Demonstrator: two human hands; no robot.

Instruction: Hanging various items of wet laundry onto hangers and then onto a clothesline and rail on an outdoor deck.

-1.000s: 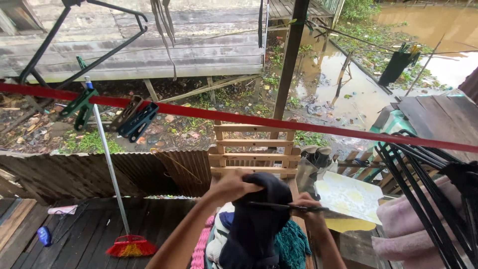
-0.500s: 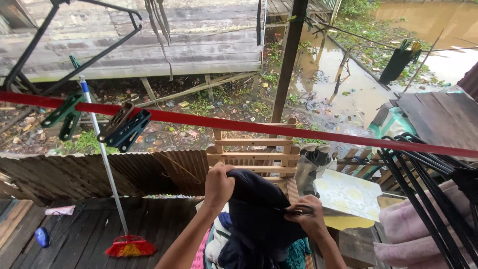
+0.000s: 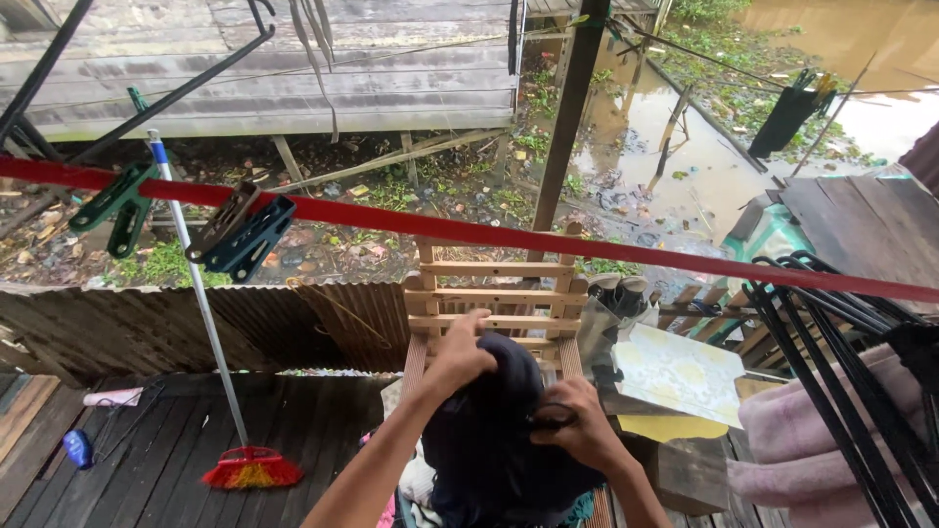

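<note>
A dark navy garment (image 3: 489, 440) is bunched up between both hands, low in the middle of the head view. My left hand (image 3: 460, 354) grips its top left edge. My right hand (image 3: 575, 428) closes on its right side together with the end of a black hanger (image 3: 548, 418), most of which the cloth hides. A red clothesline (image 3: 469, 233) runs across the view above the hands. Under the garment lies a pile of laundry, mostly hidden.
Dark and green clothes pegs (image 3: 240, 235) hang on the line at left. A bundle of black hangers (image 3: 841, 362) and pink cloth (image 3: 802, 440) sit at right. A wooden rack (image 3: 494, 298) stands ahead. A red broom (image 3: 249, 469) leans at left. Flooded ground lies beyond.
The garment has been pulled further over the hanger, so less of the hanger shows. Both hands drew closer together, and the view tilted slightly downward.
</note>
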